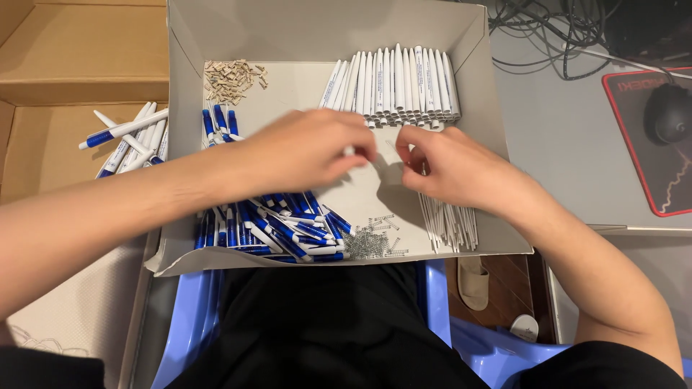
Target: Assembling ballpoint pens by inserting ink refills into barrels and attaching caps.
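Between the raised walls of the cardboard tray (476, 43), mid-frame, bare floor is left only around the left hand (306, 151) and right hand (450, 166), both pinched on something too small to identify, just below the row of white pen barrels (393, 83).

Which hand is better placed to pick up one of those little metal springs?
Probably the right hand: the springs lie just below it, while the left hand sits farther left, over the blue pen parts.
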